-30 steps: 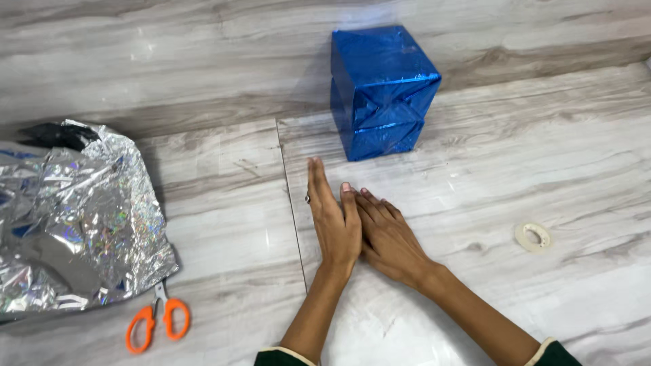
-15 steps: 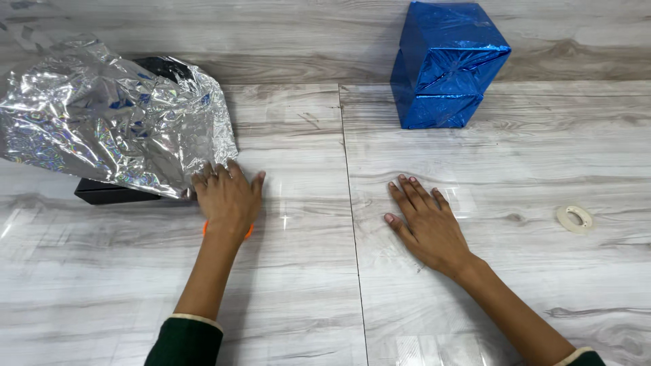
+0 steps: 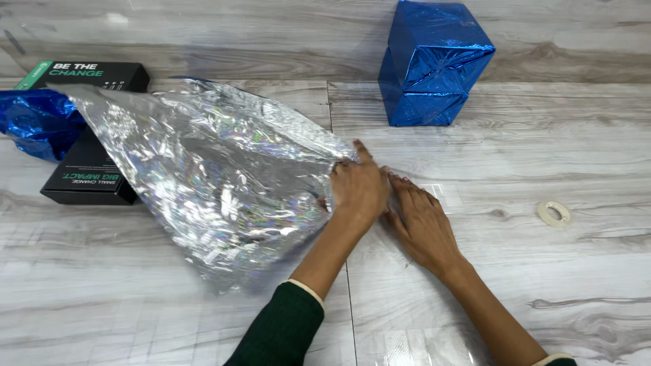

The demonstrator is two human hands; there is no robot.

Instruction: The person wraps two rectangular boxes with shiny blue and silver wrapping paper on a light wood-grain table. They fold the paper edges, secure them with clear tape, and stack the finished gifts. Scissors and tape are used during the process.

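— While we look down at the floor, where is our sheet, and what has hold of it?

— Our silver holographic sheet [image 3: 210, 176] lies crumpled across the grey wood-grain floor [image 3: 576, 135], left of the floor seam. Our left hand [image 3: 358, 188] is closed on its right edge, fingers curled around the foil. Our right hand [image 3: 422, 224] lies flat and open on the floor just beside it, touching the left hand; whether it also touches the foil we cannot tell.

— How do we judge it will handle?

— Very light and thin, we would say, and limp, holding every crease. It looks slick, and such film tears or wrinkles easily, so we would take it by the edge or a corner and keep it taut.

— What lies around it?

— A black box [image 3: 91, 173] sits half under the sheet's far left side, with a bunch of blue foil [image 3: 37, 118] against it. A blue wrapped box [image 3: 430, 64] stands beyond our hands, and a tape roll [image 3: 554, 213] lies well apart to the right.
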